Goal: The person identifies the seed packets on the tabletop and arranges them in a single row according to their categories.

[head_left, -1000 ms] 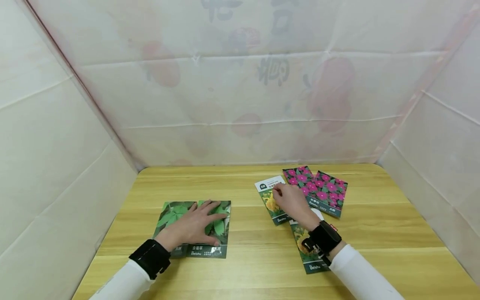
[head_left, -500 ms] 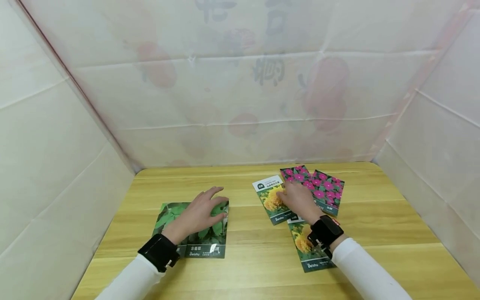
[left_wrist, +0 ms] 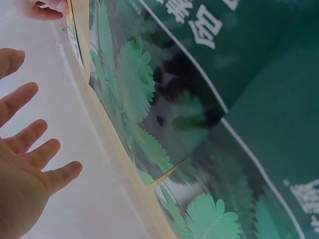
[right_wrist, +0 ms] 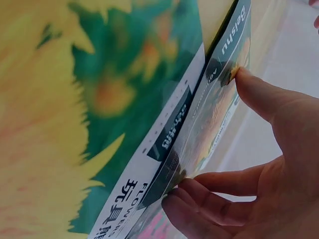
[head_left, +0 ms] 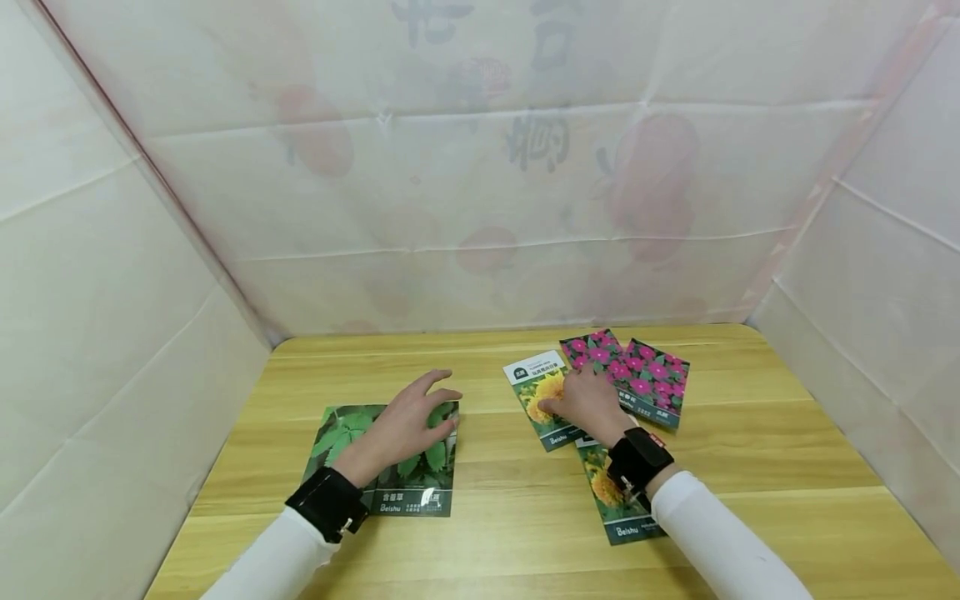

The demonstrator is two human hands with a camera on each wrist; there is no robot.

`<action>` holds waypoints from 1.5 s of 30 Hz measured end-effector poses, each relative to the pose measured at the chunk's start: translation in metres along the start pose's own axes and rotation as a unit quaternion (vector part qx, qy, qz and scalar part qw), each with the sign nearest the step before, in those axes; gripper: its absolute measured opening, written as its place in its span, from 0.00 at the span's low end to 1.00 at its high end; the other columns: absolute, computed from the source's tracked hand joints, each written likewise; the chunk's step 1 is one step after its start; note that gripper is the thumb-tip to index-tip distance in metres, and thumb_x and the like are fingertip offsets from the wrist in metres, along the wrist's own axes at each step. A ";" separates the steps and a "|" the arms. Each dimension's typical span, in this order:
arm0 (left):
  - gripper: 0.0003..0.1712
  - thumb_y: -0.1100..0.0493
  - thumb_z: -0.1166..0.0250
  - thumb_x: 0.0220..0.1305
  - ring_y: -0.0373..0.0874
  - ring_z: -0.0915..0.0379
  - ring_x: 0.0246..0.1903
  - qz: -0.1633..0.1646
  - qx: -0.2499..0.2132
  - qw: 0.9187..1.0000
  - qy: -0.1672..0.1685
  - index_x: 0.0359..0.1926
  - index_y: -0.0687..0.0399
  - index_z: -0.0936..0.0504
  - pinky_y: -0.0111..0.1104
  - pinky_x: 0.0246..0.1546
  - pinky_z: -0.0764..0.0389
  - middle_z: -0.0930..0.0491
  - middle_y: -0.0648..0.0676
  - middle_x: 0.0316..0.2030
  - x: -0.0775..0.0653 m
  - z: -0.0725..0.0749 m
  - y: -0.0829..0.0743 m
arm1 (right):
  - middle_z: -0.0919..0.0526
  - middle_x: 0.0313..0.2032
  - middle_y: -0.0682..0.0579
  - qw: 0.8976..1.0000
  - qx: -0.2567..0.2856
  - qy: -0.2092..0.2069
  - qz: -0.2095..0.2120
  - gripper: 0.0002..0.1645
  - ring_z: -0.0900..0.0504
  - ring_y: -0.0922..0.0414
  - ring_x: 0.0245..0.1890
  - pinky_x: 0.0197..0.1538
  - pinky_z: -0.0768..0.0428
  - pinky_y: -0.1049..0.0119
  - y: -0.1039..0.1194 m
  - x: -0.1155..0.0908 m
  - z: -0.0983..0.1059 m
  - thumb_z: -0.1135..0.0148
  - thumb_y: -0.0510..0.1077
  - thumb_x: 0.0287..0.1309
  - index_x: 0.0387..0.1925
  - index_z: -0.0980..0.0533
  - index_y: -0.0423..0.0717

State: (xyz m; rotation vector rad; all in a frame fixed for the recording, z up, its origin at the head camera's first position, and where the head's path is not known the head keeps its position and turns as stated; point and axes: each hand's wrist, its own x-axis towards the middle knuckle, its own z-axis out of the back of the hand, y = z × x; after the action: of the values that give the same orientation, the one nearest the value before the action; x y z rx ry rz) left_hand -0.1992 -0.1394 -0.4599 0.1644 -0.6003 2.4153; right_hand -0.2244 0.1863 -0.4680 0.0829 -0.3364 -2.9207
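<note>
Spread and relaxed, my left hand (head_left: pixel 397 429) hovers above two side-by-side seed packets with green leaf pictures (head_left: pixel 427 462). In the left wrist view its fingers (left_wrist: pixel 25 137) stay apart from the leaf packets (left_wrist: pixel 124 99). My right hand (head_left: pixel 592 404) is on the upper yellow-flower seed packet (head_left: pixel 534 390). The right wrist view has the thumb (right_wrist: pixel 256 94) touching that packet (right_wrist: pixel 209 124) near one side, with the curled fingertips at the opposite edge. A second yellow-flower packet (head_left: pixel 607 492) lies partly hidden beneath my right wrist.
Two pink-flower seed packets (head_left: pixel 656 379) overlap at the back right, just beyond my right hand. The wooden table (head_left: pixel 517 525) is enclosed by pale fabric walls (head_left: pixel 450 283) at the back and both sides. Black straps circle both wrists.
My left hand has lifted off the leaf packets and hovers over them. My right thumb has moved away from its fingers, across the upper yellow-flower packet, which stays in about the same place.
</note>
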 end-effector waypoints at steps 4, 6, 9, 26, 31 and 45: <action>0.21 0.54 0.29 0.69 0.63 0.30 0.66 0.002 -0.002 1.000 -0.001 0.59 0.57 0.16 0.56 0.61 0.22 0.32 0.64 0.71 -0.001 -0.001 -0.001 | 0.27 0.35 0.39 1.000 0.021 0.018 -0.013 0.34 0.42 0.53 0.21 0.26 0.49 0.60 -0.001 0.003 0.001 0.33 0.65 0.65 0.16 0.36 0.51; 0.21 0.53 0.29 0.70 0.63 0.30 0.66 0.004 -0.003 1.000 0.001 0.60 0.57 0.16 0.56 0.61 0.22 0.33 0.64 0.72 -0.001 -0.002 -0.001 | 0.32 0.28 0.45 0.999 0.028 0.023 -0.014 0.34 0.44 0.54 0.21 0.27 0.50 0.60 -0.002 0.005 0.001 0.32 0.65 0.64 0.15 0.37 0.52; 0.21 0.53 0.30 0.70 0.63 0.30 0.67 0.008 -0.005 1.000 0.006 0.60 0.56 0.16 0.55 0.61 0.21 0.33 0.63 0.72 -0.001 -0.003 -0.001 | 0.39 0.23 0.50 0.999 0.035 0.027 -0.019 0.36 0.45 0.55 0.21 0.27 0.50 0.61 -0.006 0.008 0.002 0.30 0.66 0.62 0.13 0.37 0.53; 0.20 0.54 0.29 0.70 0.61 0.32 0.69 0.013 -0.008 1.000 0.000 0.59 0.56 0.15 0.55 0.62 0.22 0.33 0.63 0.72 -0.002 -0.002 -0.003 | 0.47 0.22 0.54 0.979 0.198 -0.029 -0.027 0.25 0.51 0.57 0.23 0.32 0.52 0.61 -0.030 0.001 0.021 0.44 0.40 0.77 0.24 0.44 0.50; 0.20 0.53 0.30 0.70 0.61 0.32 0.69 0.010 -0.004 1.000 -0.005 0.59 0.56 0.15 0.54 0.62 0.22 0.33 0.63 0.72 -0.001 -0.003 -0.002 | 0.48 0.21 0.55 0.971 0.235 -0.036 -0.002 0.27 0.48 0.55 0.20 0.33 0.52 0.60 -0.043 -0.001 0.025 0.47 0.40 0.79 0.23 0.47 0.52; 0.24 0.58 0.31 0.72 0.60 0.30 0.66 0.045 -0.059 0.997 -0.022 0.65 0.58 0.21 0.54 0.61 0.22 0.31 0.62 0.70 0.003 -0.005 -0.008 | 0.28 0.30 0.46 0.915 0.397 0.025 -0.071 0.16 0.30 0.49 0.33 0.41 0.28 0.54 -0.053 -0.009 0.032 0.43 0.46 0.79 0.33 0.28 0.41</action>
State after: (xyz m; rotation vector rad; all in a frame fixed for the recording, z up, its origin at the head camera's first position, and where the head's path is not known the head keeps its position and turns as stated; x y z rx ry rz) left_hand -0.1965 -0.1300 -0.4609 0.1426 -0.7837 2.4589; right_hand -0.2282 0.2458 -0.4488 0.3066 -1.5319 -2.6957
